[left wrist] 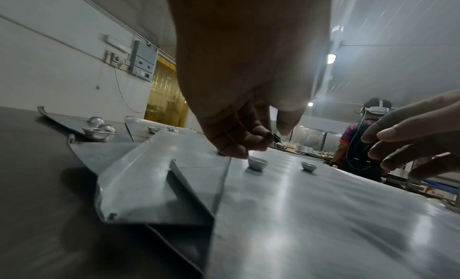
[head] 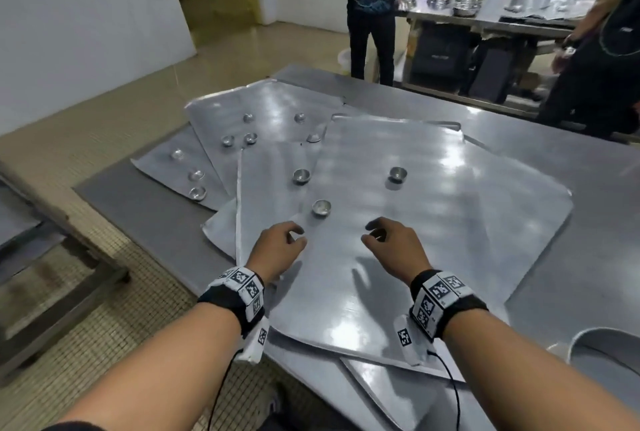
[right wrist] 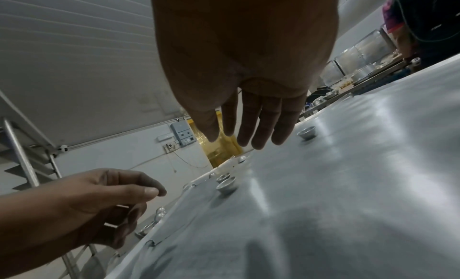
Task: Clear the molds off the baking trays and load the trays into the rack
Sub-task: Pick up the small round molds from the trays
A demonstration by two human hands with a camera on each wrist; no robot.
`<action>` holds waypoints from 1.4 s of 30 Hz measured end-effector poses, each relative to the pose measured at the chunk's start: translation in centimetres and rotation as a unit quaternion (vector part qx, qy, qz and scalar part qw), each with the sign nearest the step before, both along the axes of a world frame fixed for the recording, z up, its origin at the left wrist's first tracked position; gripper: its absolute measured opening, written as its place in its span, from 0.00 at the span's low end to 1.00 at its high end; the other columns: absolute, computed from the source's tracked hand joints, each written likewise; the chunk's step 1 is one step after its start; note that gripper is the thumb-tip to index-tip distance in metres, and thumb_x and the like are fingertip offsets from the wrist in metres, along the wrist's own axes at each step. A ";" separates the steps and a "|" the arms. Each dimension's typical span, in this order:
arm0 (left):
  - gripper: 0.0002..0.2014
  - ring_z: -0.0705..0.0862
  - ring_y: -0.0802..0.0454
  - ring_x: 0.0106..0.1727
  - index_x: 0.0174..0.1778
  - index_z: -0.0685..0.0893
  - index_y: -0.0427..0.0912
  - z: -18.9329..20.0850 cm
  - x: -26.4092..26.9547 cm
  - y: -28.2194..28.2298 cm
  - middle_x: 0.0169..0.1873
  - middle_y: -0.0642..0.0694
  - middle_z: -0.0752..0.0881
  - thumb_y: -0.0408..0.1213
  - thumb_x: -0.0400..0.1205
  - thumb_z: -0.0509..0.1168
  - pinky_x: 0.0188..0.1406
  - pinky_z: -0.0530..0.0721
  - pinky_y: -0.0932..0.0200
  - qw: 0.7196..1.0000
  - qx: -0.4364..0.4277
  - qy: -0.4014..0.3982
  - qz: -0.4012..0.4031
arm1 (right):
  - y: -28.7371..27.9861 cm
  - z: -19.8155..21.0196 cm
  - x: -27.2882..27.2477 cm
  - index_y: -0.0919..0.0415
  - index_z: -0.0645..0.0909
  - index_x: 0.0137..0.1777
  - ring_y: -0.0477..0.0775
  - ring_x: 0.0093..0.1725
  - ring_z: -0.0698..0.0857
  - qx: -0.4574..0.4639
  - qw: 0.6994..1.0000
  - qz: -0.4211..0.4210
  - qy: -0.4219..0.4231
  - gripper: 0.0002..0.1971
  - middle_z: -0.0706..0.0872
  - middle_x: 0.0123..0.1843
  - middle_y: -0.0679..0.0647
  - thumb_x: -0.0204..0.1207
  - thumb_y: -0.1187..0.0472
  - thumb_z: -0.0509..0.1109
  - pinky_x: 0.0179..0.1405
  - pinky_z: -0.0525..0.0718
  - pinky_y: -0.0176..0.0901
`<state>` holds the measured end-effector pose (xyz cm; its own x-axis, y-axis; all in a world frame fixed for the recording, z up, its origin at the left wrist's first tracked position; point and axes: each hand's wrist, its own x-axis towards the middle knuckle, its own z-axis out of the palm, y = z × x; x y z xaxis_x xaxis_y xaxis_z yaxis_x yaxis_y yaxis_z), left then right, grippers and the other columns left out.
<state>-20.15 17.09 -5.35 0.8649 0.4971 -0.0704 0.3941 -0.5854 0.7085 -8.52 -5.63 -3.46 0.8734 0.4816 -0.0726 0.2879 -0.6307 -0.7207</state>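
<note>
Both hands' grip empty; right wrist alone shows rack (right wrist: 30,165).

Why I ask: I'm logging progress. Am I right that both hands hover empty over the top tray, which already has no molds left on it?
Not quite. The hands part holds: the left hand and right hand hover empty over the top tray. But the tray is not cleared: the head view shows two molds on it, one near its left edge and one farther back.
</note>
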 end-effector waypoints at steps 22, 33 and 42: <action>0.32 0.80 0.39 0.67 0.79 0.71 0.47 -3.0 17.5 17.4 0.73 0.41 0.73 0.45 0.80 0.73 0.66 0.77 0.52 0.975 0.042 0.058 -0.210 | 16.7 -5.1 5.8 0.49 0.73 0.77 0.55 0.66 0.83 -0.070 0.990 -0.104 0.068 0.32 0.80 0.70 0.55 0.73 0.49 0.77 0.64 0.82 0.51; 0.40 0.79 0.41 0.69 0.82 0.69 0.47 -5.1 22.5 18.7 0.72 0.42 0.74 0.53 0.75 0.75 0.66 0.77 0.52 0.961 0.062 0.107 -0.248 | 17.1 -7.3 6.8 0.46 0.76 0.74 0.52 0.63 0.81 -0.083 0.988 -0.113 0.061 0.36 0.80 0.64 0.50 0.66 0.43 0.82 0.63 0.82 0.48; 0.24 0.81 0.47 0.52 0.58 0.85 0.44 -5.4 22.0 18.7 0.52 0.46 0.82 0.54 0.71 0.77 0.49 0.76 0.57 0.971 0.065 0.083 -0.212 | 16.8 -8.2 6.6 0.50 0.81 0.68 0.53 0.62 0.80 -0.087 0.990 -0.107 0.033 0.29 0.82 0.61 0.49 0.67 0.45 0.80 0.59 0.81 0.46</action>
